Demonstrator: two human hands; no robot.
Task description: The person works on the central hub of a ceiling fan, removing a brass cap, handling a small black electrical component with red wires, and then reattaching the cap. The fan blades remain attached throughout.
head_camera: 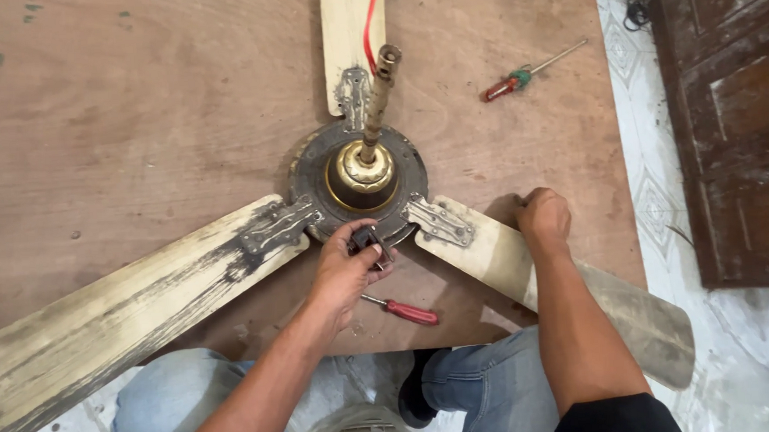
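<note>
Far left: long dirty cream fan blade (pixel 100 318) lies across the plywood table (pixel 117 125), tip running past the table edge over the person's left knee. Its metal bracket (pixel 278 226) bolts it to the fan motor hub (pixel 361 182), which sits mid-table, dark round housing w/ a brass cup in the centre and a rusty down rod (pixel 378 98) tilting up and slightly right. A second blade (pixel 352 20) goes straight up from the hub, red wire lying along it.

Left hand (pixel 343 271) is at the hub's near rim, fingers closed round a small dark part (pixel 366 241), pressed against the housing edge between the left and right brackets. Can't tell what the part is. Just below the wrist, red-handled screwdriver (pixel 403 310) lies on the table, not touched.

Right of the hub: third blade (pixel 491 250) w/ its bracket, angled down-right, tip past the table corner. Right hand (pixel 542 216) is clenched on that blade's far edge, forearm lying over the blade and hiding its middle.

Upper right: another screwdriver (pixel 518 77), red/green handle, well apart from both hands. Beyond the table edge, tiled floor and a dark wooden door panel (pixel 738 110).
</note>
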